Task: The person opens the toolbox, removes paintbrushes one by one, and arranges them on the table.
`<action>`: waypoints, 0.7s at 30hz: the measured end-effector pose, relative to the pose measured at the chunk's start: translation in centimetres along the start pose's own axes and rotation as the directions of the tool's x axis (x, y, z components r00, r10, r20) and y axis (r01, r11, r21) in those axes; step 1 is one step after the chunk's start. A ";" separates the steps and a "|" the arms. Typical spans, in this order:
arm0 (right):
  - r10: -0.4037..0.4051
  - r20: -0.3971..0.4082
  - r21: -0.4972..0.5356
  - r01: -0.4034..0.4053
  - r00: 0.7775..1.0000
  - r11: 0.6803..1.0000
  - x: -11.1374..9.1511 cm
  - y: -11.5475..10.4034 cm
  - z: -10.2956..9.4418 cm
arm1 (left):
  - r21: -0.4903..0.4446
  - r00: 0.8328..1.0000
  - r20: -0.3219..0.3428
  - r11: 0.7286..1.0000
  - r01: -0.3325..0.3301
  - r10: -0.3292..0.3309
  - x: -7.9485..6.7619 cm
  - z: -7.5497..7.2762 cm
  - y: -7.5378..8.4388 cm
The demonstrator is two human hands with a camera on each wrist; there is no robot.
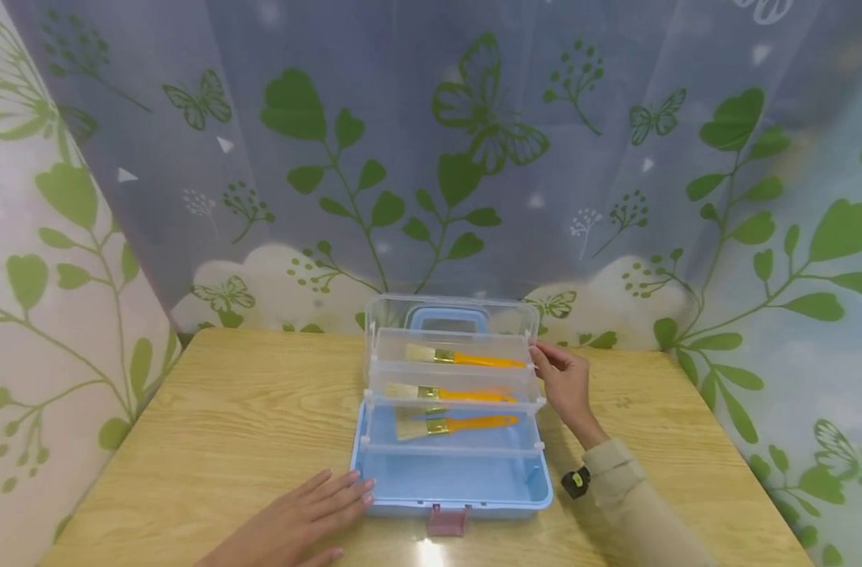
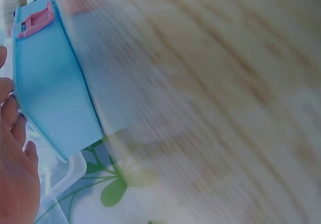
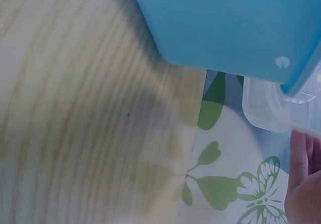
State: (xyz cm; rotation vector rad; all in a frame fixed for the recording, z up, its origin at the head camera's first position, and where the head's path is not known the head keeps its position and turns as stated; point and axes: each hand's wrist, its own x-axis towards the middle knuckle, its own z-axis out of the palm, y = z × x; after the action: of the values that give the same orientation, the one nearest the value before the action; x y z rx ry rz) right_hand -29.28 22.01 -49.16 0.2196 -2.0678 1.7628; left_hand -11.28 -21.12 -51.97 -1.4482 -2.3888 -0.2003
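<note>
A blue toolbox point(image 1: 459, 476) with a clear lid point(image 1: 388, 309) stands opened on the table. Its clear trays are fanned out in steps, with a paintbrush point(image 1: 488, 361) in the top one. Below it lie a second paintbrush point(image 1: 473, 394) and a third paintbrush point(image 1: 466, 425), all with orange handles and pale bristles. My left hand point(image 1: 306, 512) rests its straight fingers on the box's front left corner. At the upper right, my right hand point(image 1: 567, 384) pinches the edge of the raised lid. In the right wrist view its fingers point(image 3: 299, 156) meet the clear rim.
The wooden table point(image 1: 261, 409) reaches to both sides of the box. A patterned curtain point(image 1: 403, 157) hangs behind it and along both sides. A pink latch point(image 1: 448, 521) hangs at the box front, and a blue handle point(image 1: 448, 315) shows through the lid.
</note>
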 end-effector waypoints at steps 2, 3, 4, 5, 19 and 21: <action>0.006 0.009 -0.031 -0.006 1.000 1.000 0.0 0.0 -0.1 | 0.003 1.000 -0.008 1.000 -0.003 0.003 0.1 0.1 0.1; 0.011 0.018 -0.046 -0.010 1.000 0.999 0.0 0.0 -0.2 | 0.008 1.000 -0.010 1.000 -0.005 0.005 0.0 0.1 0.1; 0.011 0.032 -0.067 -0.008 0.999 0.998 0.0 -0.1 -0.2 | 0.013 1.000 -0.014 1.000 -0.008 0.008 0.1 0.1 0.1; 0.013 0.044 -0.081 -0.010 0.999 0.997 -0.1 -0.1 -0.3 | 0.017 1.000 -0.016 1.000 -0.010 0.010 0.0 0.1 0.1; 0.103 0.155 -0.190 -0.073 0.983 0.979 0.4 -1.1 -0.6 | 0.019 1.000 -0.010 1.000 -0.008 0.008 0.1 0.0 0.0; 0.124 0.165 -0.188 -0.093 0.978 0.978 0.5 -1.2 -0.7 | 0.017 1.000 -0.006 1.000 -0.003 0.003 0.1 -0.1 0.0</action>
State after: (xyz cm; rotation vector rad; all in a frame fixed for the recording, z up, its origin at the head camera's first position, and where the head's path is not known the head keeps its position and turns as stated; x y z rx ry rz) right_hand -29.17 22.51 -47.81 0.2200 -2.3926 1.6576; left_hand -11.29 -21.02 -51.88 -1.4412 -2.3775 -0.1826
